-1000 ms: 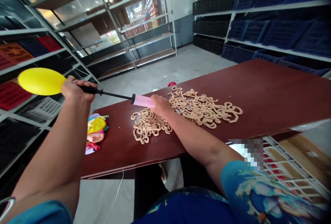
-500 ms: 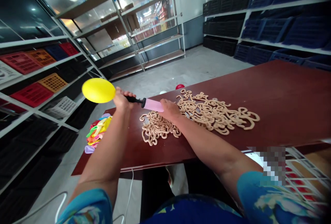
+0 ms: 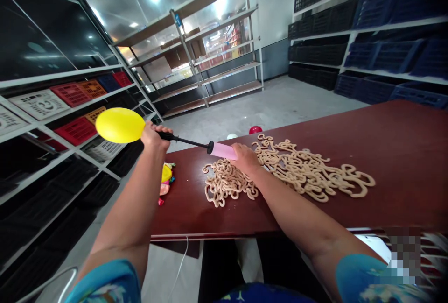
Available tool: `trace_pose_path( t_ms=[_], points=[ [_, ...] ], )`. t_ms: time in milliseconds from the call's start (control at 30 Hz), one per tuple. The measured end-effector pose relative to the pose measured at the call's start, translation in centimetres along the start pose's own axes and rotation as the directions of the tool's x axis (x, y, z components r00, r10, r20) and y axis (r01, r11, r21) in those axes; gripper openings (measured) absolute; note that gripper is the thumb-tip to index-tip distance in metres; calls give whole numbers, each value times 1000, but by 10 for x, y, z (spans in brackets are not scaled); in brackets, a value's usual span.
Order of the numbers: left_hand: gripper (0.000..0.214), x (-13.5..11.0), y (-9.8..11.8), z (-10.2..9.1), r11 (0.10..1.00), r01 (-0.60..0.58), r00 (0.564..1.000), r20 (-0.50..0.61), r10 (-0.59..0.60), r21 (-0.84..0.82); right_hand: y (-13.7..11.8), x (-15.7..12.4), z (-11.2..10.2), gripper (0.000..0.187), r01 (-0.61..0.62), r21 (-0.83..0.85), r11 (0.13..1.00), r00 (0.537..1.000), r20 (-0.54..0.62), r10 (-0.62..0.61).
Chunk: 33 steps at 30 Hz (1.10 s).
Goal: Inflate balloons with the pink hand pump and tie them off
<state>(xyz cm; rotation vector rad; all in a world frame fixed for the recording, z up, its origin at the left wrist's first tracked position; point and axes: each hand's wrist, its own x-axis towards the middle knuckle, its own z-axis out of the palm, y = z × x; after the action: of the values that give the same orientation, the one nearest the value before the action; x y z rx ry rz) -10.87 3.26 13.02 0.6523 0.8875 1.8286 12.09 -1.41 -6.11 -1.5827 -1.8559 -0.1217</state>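
Note:
A yellow balloon, inflated, stands out to the left of my left hand. That hand is closed around the black end of a balloon pump, at the balloon's neck; the neck itself is hidden by the fingers. The pump's thin black rod runs to its pink barrel. My right hand is wrapped round the barrel's far end, above a dark red table. Beneath and beside it lie tan, curly, rope-like pieces in loose heaps. Limp coloured balloons lie partly behind my left forearm.
Past the table's far edge show a red balloon and a white round thing. Shelves with crates line the left side; blue crates fill the right. A white cable hangs at the near edge.
My hands have moved apart, baring more of the pump's black rod. The yellow balloon has shifted left with my left hand. The view has tilted, and fewer limp balloons show.

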Motion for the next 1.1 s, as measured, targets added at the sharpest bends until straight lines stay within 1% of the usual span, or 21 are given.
trace_pose_path(
  t_ms=[67, 100, 167, 233, 300, 433, 500, 567, 633, 700, 767, 867, 1000, 1067, 1100],
  points=[
    [31, 4, 14, 0, 1000, -29, 1000, 10, 29, 4, 0, 0, 4, 31, 4, 17, 1000, 1000, -18, -4],
    [32, 4, 16, 0, 999, -43, 999, 14, 42, 4, 0, 0, 6, 31, 9, 26, 1000, 1000, -22, -8],
    [34, 2, 10, 0, 998, -60, 998, 31, 60, 0, 1, -2, 9, 30, 11, 40, 999, 1000, -25, -10],
    [36, -2, -6, 0, 999, -49, 997, 59, 49, 0, 2, -4, 10, 29, 7, 48, 999, 1000, -27, -6],
    [38, -9, -27, 0, 1000, -11, 997, 81, 11, 9, 3, -6, 11, 28, 15, 48, 999, 999, -38, -13],
    [40, -28, -72, 3, 999, 48, 994, 94, -48, 1, 1, -9, 11, 26, 32, 43, 999, 998, -56, -30],
    [40, -37, -89, 4, 997, 82, 993, 82, -80, -12, 0, -10, 10, 27, 32, 42, 999, 999, -46, -30],
    [39, -44, -100, 3, 995, 98, 993, 72, -96, -30, -1, -11, 10, 28, 35, 38, 999, 999, -26, -34],
    [38, -48, -103, 2, 994, 103, 993, 65, -100, -48, -2, -11, 9, 28, 34, 34, 999, 999, -20, -33],
    [38, -46, -97, 1, 992, 112, 993, 53, -109, -52, -2, -10, 8, 30, 41, 30, 999, 999, -25, -40],
    [38, -41, -83, -1, 993, 108, 993, 45, -106, -45, -3, -9, 6, 32, 47, 28, 999, 999, -27, -46],
    [36, -28, -50, -6, 998, 50, 998, 46, -48, -38, -2, -7, 2, 34, 42, 29, 999, 999, -15, -41],
    [34, -9, 1, -12, 999, -34, 998, 51, 35, -22, -5, -6, -2, 28, 33, 29, 999, 999, -27, -32],
    [35, -4, 18, -13, 998, -58, 996, 61, 59, -13, -6, -7, 0, 24, 50, 31, 998, 998, -44, -49],
    [35, -3, 21, -14, 998, -65, 996, 65, 65, -10, -7, -8, 1, 23, 59, 33, 998, 997, -50, -57]
  ],
)
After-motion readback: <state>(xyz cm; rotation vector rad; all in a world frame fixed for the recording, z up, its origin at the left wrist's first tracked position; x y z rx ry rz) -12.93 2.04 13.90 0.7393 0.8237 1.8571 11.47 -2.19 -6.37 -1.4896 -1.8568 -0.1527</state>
